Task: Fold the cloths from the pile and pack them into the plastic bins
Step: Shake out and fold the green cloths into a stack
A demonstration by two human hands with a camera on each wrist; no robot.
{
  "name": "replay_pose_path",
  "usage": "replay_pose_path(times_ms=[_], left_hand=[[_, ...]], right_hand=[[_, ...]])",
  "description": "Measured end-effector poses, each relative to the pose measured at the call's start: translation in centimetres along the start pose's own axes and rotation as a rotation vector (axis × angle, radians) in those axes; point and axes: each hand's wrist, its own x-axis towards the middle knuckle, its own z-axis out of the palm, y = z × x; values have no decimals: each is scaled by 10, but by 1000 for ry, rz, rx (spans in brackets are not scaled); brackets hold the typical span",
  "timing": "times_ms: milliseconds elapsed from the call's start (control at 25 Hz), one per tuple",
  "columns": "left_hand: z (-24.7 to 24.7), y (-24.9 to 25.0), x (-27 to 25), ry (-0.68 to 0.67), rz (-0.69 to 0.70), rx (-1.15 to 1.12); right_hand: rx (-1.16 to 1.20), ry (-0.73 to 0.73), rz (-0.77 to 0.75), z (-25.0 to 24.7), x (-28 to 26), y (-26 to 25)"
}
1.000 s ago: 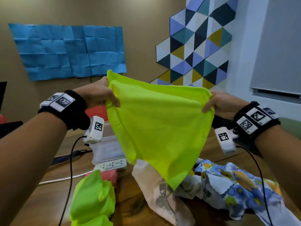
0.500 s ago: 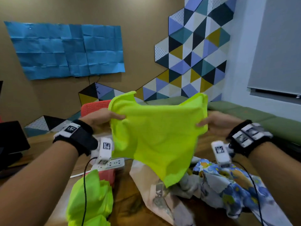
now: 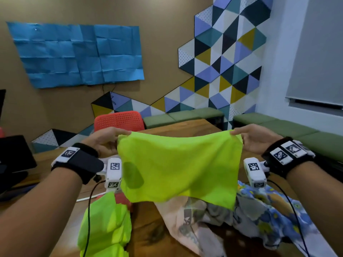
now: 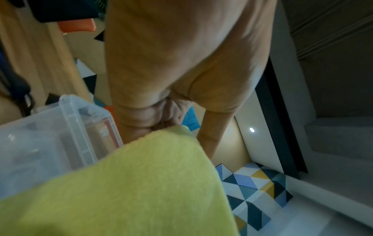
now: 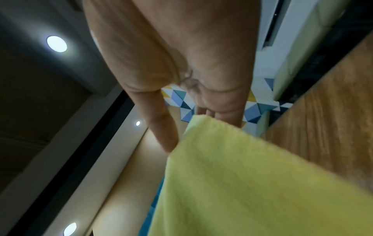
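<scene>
— Bins first; what is showing?
— Clear plastic bin (image 4: pixel 60 135) is sitting just beside the left hand (image 3: pixel 105 140) in the left wrist view; its walls are blurring whatever is inside, so I cannot tell the contents; in the head view the lime cloth (image 3: pixel 178 167) is hiding it.
— Where is that cloth hanging?
— It is hanging spread above the wooden worktop (image 3: pixel 148 229); the left fingers (image 4: pixel 161 118) are pinching its top left corner, and the right hand (image 3: pixel 254 138) is pinching the top right corner between thumb and fingers (image 5: pixel 224 108).
— And the pile?
— Floral cloth (image 3: pixel 269 216) and a pale printed cloth (image 3: pixel 185 225) are lying crumpled below it; another lime cloth (image 3: pixel 105 227) is lying to the left.
— Any writing?
— Square black-and-white code tags are showing on both wristbands (image 3: pixel 285 153); the pale cloth's print is too blurred to read.
</scene>
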Motion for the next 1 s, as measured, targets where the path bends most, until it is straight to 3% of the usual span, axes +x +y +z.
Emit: replay_pose_path(times_ms=[120, 240, 320, 440, 520, 640, 800, 1000], left_hand=[[-7, 6, -1, 41, 66, 16], [-8, 10, -5, 61, 142, 72], [-13, 14, -7, 46, 147, 105], [-18, 21, -13, -32, 139, 144], [-20, 26, -18, -18, 165, 237], [-20, 34, -21, 105, 210, 410], [-20, 37, -23, 202, 248, 452], [-26, 32, -23, 193, 203, 348]], right_hand=[[-33, 70, -93, -9, 7, -7], [-260, 160, -87, -14, 17, -8], [-261, 134, -77, -13, 13, -13], [-101, -23, -115, -11, 4, -24], [-193, -39, -127, -8, -1, -35], [-418, 13, -138, 0, -7, -50], [-536, 122, -40, 12, -6, -58], [-543, 142, 77, 16, 1, -52]])
